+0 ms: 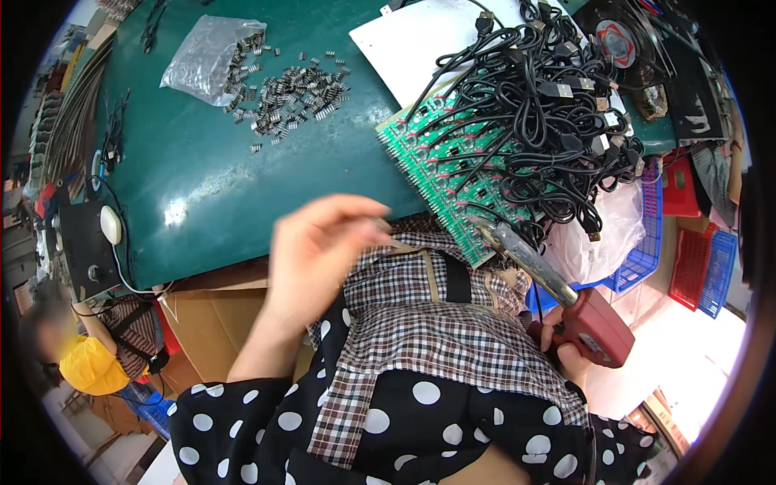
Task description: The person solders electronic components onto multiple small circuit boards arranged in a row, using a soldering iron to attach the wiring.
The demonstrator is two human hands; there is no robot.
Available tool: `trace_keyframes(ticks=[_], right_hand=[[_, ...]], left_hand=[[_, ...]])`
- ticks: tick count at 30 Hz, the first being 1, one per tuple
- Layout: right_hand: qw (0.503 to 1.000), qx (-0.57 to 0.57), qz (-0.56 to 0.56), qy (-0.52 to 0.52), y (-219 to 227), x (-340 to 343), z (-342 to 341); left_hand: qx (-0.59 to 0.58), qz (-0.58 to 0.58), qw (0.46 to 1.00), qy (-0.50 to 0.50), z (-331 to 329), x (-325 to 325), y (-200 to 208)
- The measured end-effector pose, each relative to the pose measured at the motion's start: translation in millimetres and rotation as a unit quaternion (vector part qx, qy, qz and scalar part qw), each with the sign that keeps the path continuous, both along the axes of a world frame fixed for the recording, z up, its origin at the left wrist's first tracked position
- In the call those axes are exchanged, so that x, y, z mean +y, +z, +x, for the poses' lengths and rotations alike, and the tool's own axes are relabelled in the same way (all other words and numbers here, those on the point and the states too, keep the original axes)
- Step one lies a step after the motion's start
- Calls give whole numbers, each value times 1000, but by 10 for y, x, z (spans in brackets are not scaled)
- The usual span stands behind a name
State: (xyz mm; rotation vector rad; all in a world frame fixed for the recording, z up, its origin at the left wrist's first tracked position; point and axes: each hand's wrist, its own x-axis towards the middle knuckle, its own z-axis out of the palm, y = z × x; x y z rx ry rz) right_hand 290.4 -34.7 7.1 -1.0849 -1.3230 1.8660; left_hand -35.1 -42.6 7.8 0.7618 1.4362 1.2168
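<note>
My right hand [572, 360] grips the red handle of a soldering gun [600, 330]. Its long metal barrel slants up and left, with the tip over the near edge of a green circuit board panel [428, 170]. Black USB cables [533, 121] lie heaped across the panel, several of their ends joined to it. Left of the panel, my left hand [327, 246] is raised in front of the table edge. Its thumb and fingers come together in a pinch, slightly blurred by motion; anything between them is too small to make out.
Small metal-pinned parts [295, 97] are piled on the green table [202, 170] beside a clear plastic bag [208, 61]. A black control box [87, 246] stands at the left edge. Blue [647, 242] and red baskets [692, 267] are at the right. Another person [93, 364] sits at lower left.
</note>
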Motion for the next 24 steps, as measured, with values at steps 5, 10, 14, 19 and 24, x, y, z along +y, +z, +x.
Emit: trace_keyframes(ticks=[5, 10, 14, 19, 24], right_hand=[[999, 12, -4, -41, -14, -32, -8], [999, 12, 3, -44, -62, -22, 23], [999, 1, 33, -42, -48, -12, -27], [998, -20, 23, -54, -27, -5, -33], [997, -58, -6, -42, -10, 2, -45]], left_hand=[[-161, -28, 986, -17, 414, 91, -22], [-168, -23, 985, -32, 471, 129, -50], [-135, -12, 991, -16, 465, 135, -71], [-144, -9, 990, -1, 496, 135, -64], [-129, -9, 992, -4, 505, 154, -59]])
